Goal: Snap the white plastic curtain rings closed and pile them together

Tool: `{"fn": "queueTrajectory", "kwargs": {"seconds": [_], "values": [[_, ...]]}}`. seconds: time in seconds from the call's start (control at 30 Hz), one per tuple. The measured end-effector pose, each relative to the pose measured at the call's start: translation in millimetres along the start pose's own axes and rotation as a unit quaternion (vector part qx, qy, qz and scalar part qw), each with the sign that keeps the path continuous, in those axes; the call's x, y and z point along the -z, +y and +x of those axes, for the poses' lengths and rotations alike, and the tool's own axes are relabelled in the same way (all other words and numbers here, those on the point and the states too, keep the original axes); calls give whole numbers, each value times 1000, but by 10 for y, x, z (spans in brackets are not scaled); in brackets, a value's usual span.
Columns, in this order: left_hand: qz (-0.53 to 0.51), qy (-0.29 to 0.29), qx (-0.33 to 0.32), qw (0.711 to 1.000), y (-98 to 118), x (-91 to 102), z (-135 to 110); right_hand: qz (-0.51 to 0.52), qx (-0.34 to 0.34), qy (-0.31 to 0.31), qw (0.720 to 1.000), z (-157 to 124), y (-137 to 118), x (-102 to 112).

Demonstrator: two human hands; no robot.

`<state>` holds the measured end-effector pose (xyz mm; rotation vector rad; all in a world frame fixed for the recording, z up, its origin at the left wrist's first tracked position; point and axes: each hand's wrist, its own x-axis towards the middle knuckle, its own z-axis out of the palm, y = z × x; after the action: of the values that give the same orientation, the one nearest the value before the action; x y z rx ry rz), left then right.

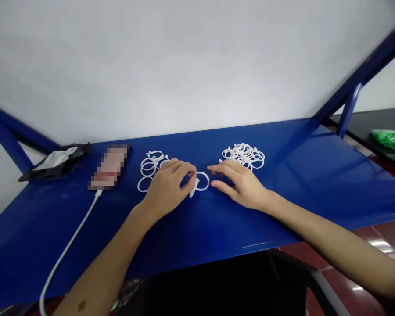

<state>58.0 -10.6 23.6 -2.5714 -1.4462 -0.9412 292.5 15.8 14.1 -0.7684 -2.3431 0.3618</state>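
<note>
Where the pale wall is met by a blue table, the following are laid out, largest first. Black packet, white-labelled: set at the far left. Left hand: placed over the middle of the table, fingers curled, thumb and forefinger brought to the near-left side of a single ring; whether it is gripped cannot be told. Right hand: held just beyond the ring's other side, thumb and fingers parted, nothing grasped. Phone, display obscured: fed by a white cable. Heap of white rings: partly covered by the right hand. Looser group of white rings: partly hidden behind the left hand. Single white ring: located between the hands. The step in hand is judged to be the handling of this one piece; a light fingertip pinch and a steadied rim seem called for. Tab: directed toward the near edge and slightly left; the long axis, through tab and loop, is thereby slanted from near left to far right.
</note>
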Motion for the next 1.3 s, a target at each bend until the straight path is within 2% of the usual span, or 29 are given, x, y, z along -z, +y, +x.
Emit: {"fn": "queueTrajectory", "kwargs": {"seconds": [0.1, 0.37, 0.43, 0.67, 0.83, 0.93, 1.0, 1.07, 1.13, 1.3], "values": [[-40, 5, -28, 999, 92, -89, -17, 33, -4, -23, 999, -32, -40, -79], [-164, -21, 14, 986, 89, -106, -40, 100, -60, 12, 993, -16, -18, -65], [-179, -7, 18, 984, 63, -114, -29, 118, -69, 6, 991, -15, -17, -58], [-167, 67, 2, 984, 30, -219, -31, 159, -52, -39, 985, -40, -7, -68], [-155, 74, -3, 985, 24, -267, -48, 162, -18, -60, 985, -43, 13, -63], [-176, 31, 37, 983, -16, -268, -41, 144, -31, -48, 988, -15, 19, -42], [-195, -39, 56, 978, -29, -262, -36, 132, -56, -17, 990, 9, 32, -17], [-197, -123, 48, 972, -12, -262, -35, 128, -76, 10, 989, 27, 53, 12], [-179, -176, 38, 967, 31, -276, -37, 129, -90, 22, 987, 34, 74, 37], [-152, -196, 36, 968, 160, -321, -38, 134, -84, 16, 987, 26, 83, 45]]}}
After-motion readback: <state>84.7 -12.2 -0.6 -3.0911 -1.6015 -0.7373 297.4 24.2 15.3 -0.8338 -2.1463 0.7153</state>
